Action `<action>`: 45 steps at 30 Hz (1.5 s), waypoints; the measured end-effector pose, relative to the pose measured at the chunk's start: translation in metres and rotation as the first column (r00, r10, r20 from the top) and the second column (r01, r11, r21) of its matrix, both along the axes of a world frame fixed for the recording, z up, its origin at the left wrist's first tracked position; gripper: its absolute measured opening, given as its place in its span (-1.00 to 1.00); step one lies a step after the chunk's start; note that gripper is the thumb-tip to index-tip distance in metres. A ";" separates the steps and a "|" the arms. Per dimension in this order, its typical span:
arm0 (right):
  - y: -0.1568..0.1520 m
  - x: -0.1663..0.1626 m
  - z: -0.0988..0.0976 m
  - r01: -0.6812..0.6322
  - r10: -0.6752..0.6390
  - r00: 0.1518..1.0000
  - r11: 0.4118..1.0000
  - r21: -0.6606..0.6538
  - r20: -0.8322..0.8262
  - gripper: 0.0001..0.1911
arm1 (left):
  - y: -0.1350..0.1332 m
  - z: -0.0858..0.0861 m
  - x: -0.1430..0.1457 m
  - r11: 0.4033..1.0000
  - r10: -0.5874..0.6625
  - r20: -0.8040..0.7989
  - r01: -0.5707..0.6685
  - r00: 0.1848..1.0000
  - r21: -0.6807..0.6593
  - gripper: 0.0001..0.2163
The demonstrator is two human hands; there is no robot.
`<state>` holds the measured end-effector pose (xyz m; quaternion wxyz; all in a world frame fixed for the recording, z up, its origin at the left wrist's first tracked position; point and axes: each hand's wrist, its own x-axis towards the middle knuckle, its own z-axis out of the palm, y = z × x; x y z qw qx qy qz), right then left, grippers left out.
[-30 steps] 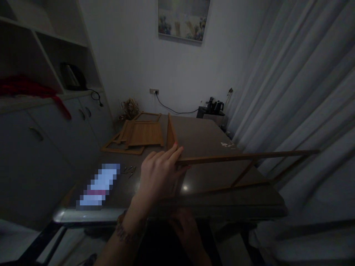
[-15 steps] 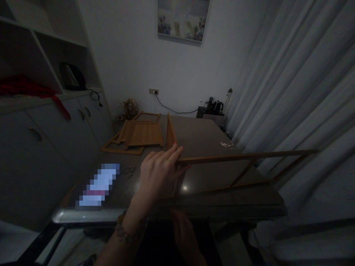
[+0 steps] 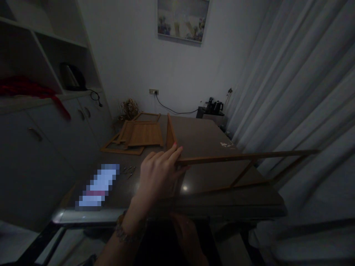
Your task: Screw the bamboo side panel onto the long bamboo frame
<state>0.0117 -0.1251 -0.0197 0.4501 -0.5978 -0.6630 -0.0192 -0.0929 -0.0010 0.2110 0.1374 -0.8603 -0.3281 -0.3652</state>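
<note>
My left hand (image 3: 159,170) is closed over the corner where a long wooden frame (image 3: 222,159) meets an upright wooden panel (image 3: 171,133). Its thumb lies under the frame's top rail and its fingers lie over the joint. The frame stands on edge and stretches right, past the table's side. Low in the dark, at the table's near edge, my right hand (image 3: 187,234) has its fingers drawn together near the lower part of that corner; what they hold, if anything, is hidden. Several small screws (image 3: 128,171) lie left of my left wrist.
On the table (image 3: 194,129), slatted wooden panels (image 3: 144,133) and open frames lie at the back left. A pixelated bright rectangle (image 3: 98,186) is at the front left. White scraps (image 3: 226,145) lie at right. Cabinets (image 3: 58,125) stand left, and a curtain (image 3: 310,92) hangs right.
My right hand has shifted very slightly below the table edge. My left hand, the frame and the panel stay where they were.
</note>
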 end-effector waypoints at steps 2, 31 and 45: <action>0.000 0.001 0.002 0.011 -0.011 0.999 1.000 0.013 0.034 -0.61 | 0.000 0.000 0.000 1.000 0.000 -0.001 0.000 1.000 -0.001 -0.57; 0.001 0.005 0.008 -0.040 0.035 0.998 0.995 -0.091 -0.051 -0.74 | 0.000 0.000 0.000 1.000 -0.003 -0.003 0.003 1.000 -0.012 -0.56; 0.006 -0.008 0.009 0.066 -0.065 0.996 0.998 0.008 -0.066 -0.78 | -0.001 0.002 -0.001 1.000 0.001 -0.003 -0.001 1.000 0.001 -0.57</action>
